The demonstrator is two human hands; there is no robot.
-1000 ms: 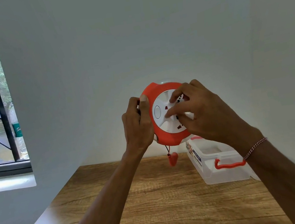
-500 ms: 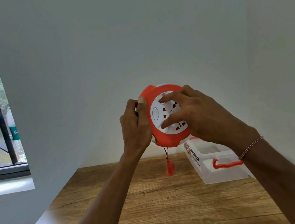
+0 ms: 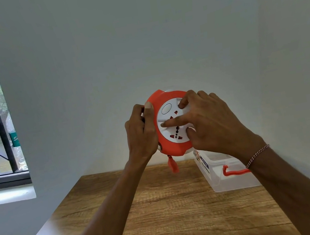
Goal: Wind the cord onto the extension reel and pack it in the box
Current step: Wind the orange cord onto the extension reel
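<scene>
winding step, nearly done by the look of it: reel point(image 3: 168, 124) mid-frame, held above table point(image 3: 166, 214). left hand point(image 3: 140, 132) clamped on rim, right hand point(image 3: 210, 124) fingers pressed on white hub. plug point(image 3: 173, 164) dangles just below. next: into box point(image 3: 225, 175), lower right.

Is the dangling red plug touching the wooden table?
Apart. The head view shows the plug hanging below the reel, held up in both hands, clear of the table.

Your orange-white extension reel point(image 3: 168, 124) held upright above table point(image 3: 167, 218), red plug point(image 3: 173, 164) dangling below; clear lidless box point(image 3: 223, 171) right of plug.
</scene>
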